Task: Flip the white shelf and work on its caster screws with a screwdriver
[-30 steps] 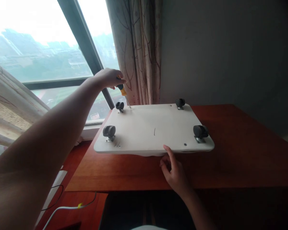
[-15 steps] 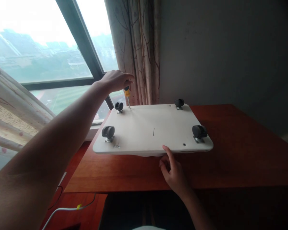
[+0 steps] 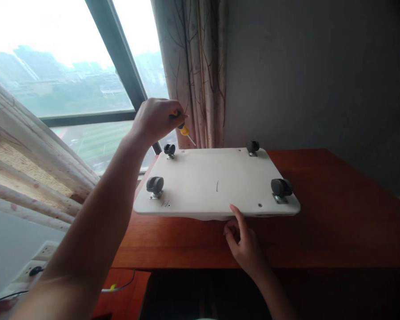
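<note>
A white board [image 3: 200,178] with rounded corners lies with its casters up. Black casters [image 3: 154,184] stand at its corners. My left hand [image 3: 160,118] is closed around a screwdriver [image 3: 184,130] with a yellow and black handle. The shaft slants down to the right, its tip above the board's far edge and apart from it. My right hand [image 3: 243,242] is at the near edge, index fingertip on the board's top face and the other fingers curled below the edge. A screw hole [image 3: 260,205] shows to its right, and pencil marks are on the board.
The board is on a reddish-brown wooden table [image 3: 336,209]. A window [image 3: 83,89] and patterned curtains [image 3: 193,71] stand behind on the left. A grey wall [image 3: 303,80] is at the back. Power sockets [image 3: 30,269] and a cable [image 3: 120,286] show at lower left.
The screwdriver has come up off the far left part of the board and now tilts, with its tip swung to the right. My right hand stays at the near edge. The view has shifted slightly.
</note>
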`<action>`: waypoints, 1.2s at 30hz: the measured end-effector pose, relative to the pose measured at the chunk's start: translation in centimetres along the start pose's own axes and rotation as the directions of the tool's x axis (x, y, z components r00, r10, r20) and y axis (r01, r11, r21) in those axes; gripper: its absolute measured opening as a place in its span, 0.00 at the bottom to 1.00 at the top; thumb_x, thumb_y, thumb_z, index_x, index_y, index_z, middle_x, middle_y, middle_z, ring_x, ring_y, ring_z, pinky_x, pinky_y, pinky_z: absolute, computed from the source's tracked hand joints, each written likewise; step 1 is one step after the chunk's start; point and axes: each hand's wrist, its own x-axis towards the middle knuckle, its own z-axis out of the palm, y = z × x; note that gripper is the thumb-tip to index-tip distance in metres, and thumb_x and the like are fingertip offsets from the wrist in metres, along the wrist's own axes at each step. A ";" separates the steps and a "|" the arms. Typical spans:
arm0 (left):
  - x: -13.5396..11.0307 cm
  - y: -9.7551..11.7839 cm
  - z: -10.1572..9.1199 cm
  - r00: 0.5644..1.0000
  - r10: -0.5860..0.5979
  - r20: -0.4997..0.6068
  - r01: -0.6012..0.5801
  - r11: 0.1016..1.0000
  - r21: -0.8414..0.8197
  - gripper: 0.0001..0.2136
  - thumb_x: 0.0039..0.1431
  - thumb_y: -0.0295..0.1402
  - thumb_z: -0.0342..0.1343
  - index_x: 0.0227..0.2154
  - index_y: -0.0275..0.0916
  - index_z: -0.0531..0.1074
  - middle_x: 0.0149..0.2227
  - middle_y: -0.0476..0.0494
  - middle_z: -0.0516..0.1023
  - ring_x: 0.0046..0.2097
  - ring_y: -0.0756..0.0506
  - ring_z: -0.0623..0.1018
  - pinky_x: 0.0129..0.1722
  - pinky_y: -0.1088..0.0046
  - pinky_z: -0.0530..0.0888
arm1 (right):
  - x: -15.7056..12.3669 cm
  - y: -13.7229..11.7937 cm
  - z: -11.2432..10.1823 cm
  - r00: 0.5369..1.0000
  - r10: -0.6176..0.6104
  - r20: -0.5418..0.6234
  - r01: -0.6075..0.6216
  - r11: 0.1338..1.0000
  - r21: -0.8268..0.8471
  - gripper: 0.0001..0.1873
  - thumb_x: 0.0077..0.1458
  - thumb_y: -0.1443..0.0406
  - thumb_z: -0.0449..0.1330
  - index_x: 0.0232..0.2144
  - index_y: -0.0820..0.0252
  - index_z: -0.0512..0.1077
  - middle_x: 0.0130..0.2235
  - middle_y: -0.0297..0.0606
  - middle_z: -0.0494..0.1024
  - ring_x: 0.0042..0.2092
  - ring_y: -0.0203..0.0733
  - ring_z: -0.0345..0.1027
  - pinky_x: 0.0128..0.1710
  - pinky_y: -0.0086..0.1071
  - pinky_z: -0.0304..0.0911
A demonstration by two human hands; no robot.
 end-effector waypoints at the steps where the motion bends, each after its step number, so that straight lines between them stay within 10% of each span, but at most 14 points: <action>1: -0.9 0.8 -0.3 0.998 0.006 -0.057 -0.008 0.999 -0.044 0.11 0.61 0.39 0.59 0.37 0.38 0.81 0.32 0.43 0.80 0.34 0.46 0.77 0.36 0.68 0.70 | 0.0 0.0 0.0 1.000 0.003 -0.003 -0.002 1.000 0.005 0.34 0.66 0.67 0.51 0.71 0.52 0.47 0.34 0.33 0.74 0.35 0.39 0.72 0.42 0.33 0.70; 11: -14.4 11.3 2.5 0.888 -0.151 -0.435 -0.115 0.842 -0.528 0.13 0.55 0.23 0.66 0.43 0.40 0.78 0.45 0.43 0.82 0.45 0.45 0.82 0.44 0.70 0.80 | 0.0 0.1 0.2 0.998 0.046 -0.053 -0.043 0.997 0.059 0.31 0.67 0.61 0.53 0.69 0.54 0.53 0.35 0.35 0.77 0.35 0.41 0.73 0.39 0.34 0.70; 22: -24.2 19.3 5.4 0.946 -0.006 -0.323 -0.184 0.814 -0.551 0.07 0.60 0.31 0.64 0.40 0.39 0.76 0.42 0.41 0.83 0.42 0.45 0.82 0.41 0.69 0.80 | -2.6 -2.9 0.0 0.924 0.356 -0.140 -0.216 0.790 0.574 0.23 0.62 0.47 0.57 0.51 0.53 0.73 0.44 0.40 0.77 0.37 0.41 0.71 0.37 0.33 0.69; 29: -25.5 18.6 4.7 0.967 0.214 -0.137 -0.254 0.822 -0.510 0.14 0.66 0.39 0.56 0.50 0.38 0.73 0.48 0.35 0.81 0.44 0.42 0.82 0.41 0.65 0.80 | -4.5 -3.1 -5.0 0.866 0.371 -0.335 -0.184 0.860 0.476 0.19 0.58 0.52 0.64 0.46 0.56 0.74 0.43 0.41 0.78 0.45 0.46 0.72 0.44 0.34 0.69; 32: -26.6 16.0 4.9 0.990 0.134 0.044 -0.097 0.876 -0.472 0.11 0.65 0.31 0.54 0.50 0.39 0.72 0.47 0.37 0.81 0.43 0.43 0.81 0.41 0.66 0.79 | -3.6 -1.3 -10.1 0.771 0.409 -0.489 -0.255 0.901 0.350 0.24 0.57 0.50 0.64 0.50 0.58 0.74 0.45 0.40 0.79 0.47 0.46 0.73 0.47 0.34 0.67; 36: -28.5 11.6 4.9 0.986 0.004 0.164 0.059 0.924 -0.379 0.10 0.66 0.26 0.50 0.45 0.40 0.74 0.44 0.39 0.80 0.41 0.45 0.81 0.39 0.71 0.78 | -1.7 3.6 -16.5 0.756 0.427 -0.496 -0.498 0.867 -0.014 0.30 0.49 0.45 0.66 0.46 0.60 0.76 0.43 0.42 0.81 0.45 0.50 0.75 0.44 0.36 0.68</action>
